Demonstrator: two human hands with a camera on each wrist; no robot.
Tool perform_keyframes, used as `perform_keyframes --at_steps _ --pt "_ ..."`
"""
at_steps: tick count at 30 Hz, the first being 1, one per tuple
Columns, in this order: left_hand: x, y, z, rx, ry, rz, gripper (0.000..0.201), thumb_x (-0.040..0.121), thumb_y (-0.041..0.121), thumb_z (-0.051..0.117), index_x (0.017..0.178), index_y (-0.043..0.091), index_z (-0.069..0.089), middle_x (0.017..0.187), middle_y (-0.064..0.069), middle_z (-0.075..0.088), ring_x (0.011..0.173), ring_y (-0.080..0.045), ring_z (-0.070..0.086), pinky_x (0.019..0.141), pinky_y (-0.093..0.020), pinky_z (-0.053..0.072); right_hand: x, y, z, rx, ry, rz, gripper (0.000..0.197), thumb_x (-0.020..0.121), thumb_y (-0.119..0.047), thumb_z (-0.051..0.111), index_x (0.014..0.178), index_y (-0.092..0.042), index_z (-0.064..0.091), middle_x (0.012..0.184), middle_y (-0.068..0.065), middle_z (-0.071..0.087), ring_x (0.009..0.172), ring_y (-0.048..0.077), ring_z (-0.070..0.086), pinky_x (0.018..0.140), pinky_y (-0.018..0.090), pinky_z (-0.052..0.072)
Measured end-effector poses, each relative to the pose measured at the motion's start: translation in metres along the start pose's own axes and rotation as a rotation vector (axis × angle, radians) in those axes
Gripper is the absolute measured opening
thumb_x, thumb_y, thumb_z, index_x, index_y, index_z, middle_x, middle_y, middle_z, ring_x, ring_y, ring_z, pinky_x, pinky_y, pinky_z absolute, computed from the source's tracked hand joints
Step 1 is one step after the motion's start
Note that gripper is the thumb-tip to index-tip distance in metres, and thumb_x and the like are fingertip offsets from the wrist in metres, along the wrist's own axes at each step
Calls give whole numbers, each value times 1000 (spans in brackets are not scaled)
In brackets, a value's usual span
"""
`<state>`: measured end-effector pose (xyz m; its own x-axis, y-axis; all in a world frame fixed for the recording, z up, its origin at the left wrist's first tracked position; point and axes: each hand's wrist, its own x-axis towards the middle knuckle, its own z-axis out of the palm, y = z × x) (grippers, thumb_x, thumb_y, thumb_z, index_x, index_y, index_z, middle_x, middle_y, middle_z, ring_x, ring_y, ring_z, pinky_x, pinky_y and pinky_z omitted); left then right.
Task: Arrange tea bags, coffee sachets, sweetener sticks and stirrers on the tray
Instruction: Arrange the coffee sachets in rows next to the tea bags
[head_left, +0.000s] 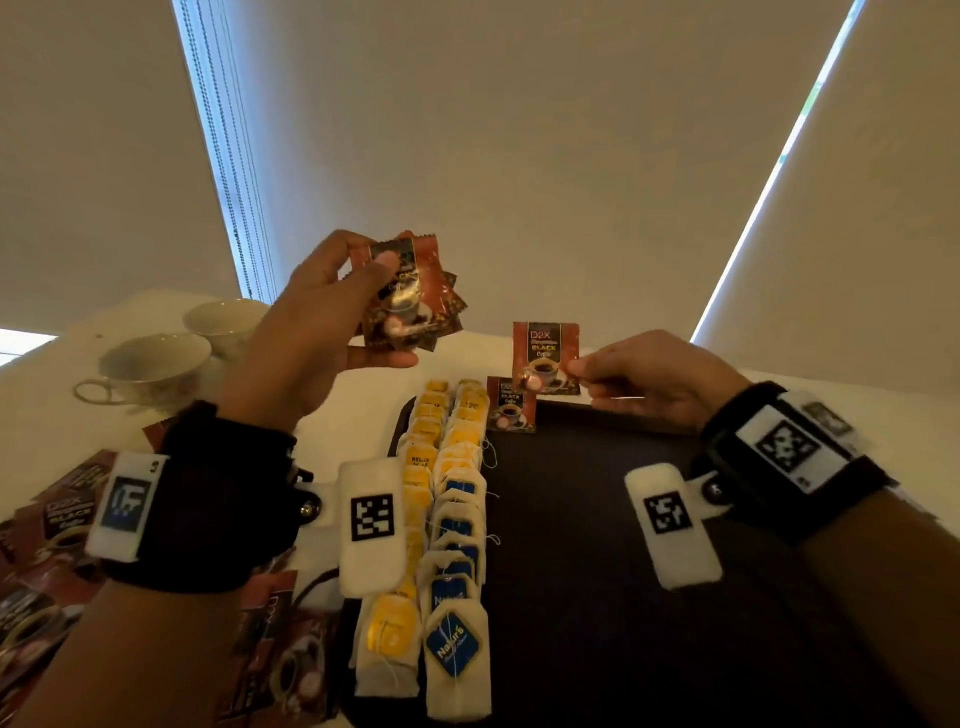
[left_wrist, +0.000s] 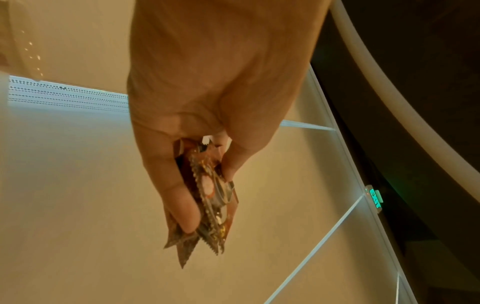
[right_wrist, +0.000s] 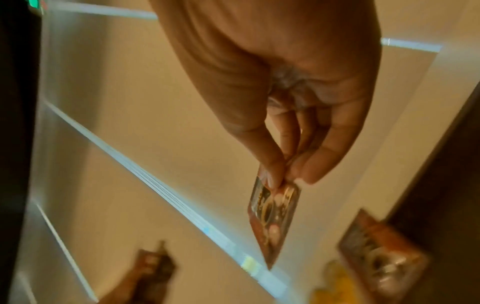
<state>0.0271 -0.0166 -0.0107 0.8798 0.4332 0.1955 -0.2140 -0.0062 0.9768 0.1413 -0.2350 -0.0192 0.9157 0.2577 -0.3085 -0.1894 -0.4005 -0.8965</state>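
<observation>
My left hand (head_left: 332, 312) is raised above the table and grips a fanned stack of red-brown coffee sachets (head_left: 410, 291), seen edge-on in the left wrist view as the stack of sachets (left_wrist: 210, 197). My right hand (head_left: 639, 382) pinches one coffee sachet (head_left: 545, 358) by its lower right corner, upright over the far edge of the dark tray (head_left: 597, 519); the same sachet (right_wrist: 275, 214) hangs from its fingertips (right_wrist: 275, 176). Another sachet (head_left: 511, 408) lies flat at the tray's far edge. Two rows of tea bags (head_left: 452, 499) run down the tray's left side.
Two white teacups (head_left: 156, 364) stand at the back left on the white table (head_left: 363, 405). More loose coffee sachets (head_left: 57, 525) lie on the table to the left of the tray and by its near left corner. Window blinds rise behind.
</observation>
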Motion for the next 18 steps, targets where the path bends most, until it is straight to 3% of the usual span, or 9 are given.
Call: perform_keyframes --at_steps 3,7,12,18 --pt "0 2 -5 31 14 26 9 98 26 48 90 22 50 92 -2 64 64 -13 71 51 -31 58 30 15 3 -194 -36 138 10 79 -7 71 85 -6 64 71 4 64 63 9 59 56 21 55" --pt "0 3 -5 62 10 37 8 98 27 47 95 20 49 90 -1 64 59 -11 70 48 -28 56 52 26 12 -400 -74 181 8 80 -7 70 76 -6 64 65 2 65 61 9 58 61 22 51" --pt "1 2 -5 84 -11 39 8 98 26 47 91 22 50 91 -1 63 59 -11 70 47 -27 55 65 26 19 -474 -142 221 6 81 -10 69 76 -7 67 58 0 68 58 8 59 61 20 48" --pt "3 1 -6 93 -5 37 9 98 26 47 90 24 51 95 -3 63 74 -21 67 48 -27 54 76 27 25 -489 -165 240 4 85 -6 65 81 -5 66 57 1 69 47 6 63 48 18 52"
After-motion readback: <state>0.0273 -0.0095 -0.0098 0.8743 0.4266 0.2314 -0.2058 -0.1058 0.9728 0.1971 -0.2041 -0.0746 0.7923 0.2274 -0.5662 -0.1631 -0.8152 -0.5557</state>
